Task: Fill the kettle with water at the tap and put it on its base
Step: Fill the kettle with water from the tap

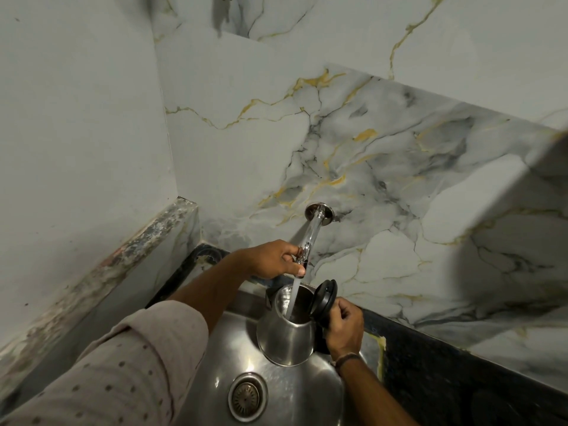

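Note:
A steel kettle [285, 336] hangs over the sink, its black lid [322, 298] flipped open to the right. My right hand [344, 327] is closed around the kettle's black handle, which the hand mostly hides. A chrome tap [315, 229] sticks out of the marble wall, and a stream of water [294, 298] falls from it into the kettle's open mouth. My left hand [273, 259] grips the tap's handle at the spout end, just above the kettle. The kettle's base is not in view.
The steel sink [307, 401] has a round drain [247, 398] below the kettle. A dark stone counter [445, 373] runs along the right. Marble-patterned walls enclose the corner, with a low ledge [159, 238] on the left.

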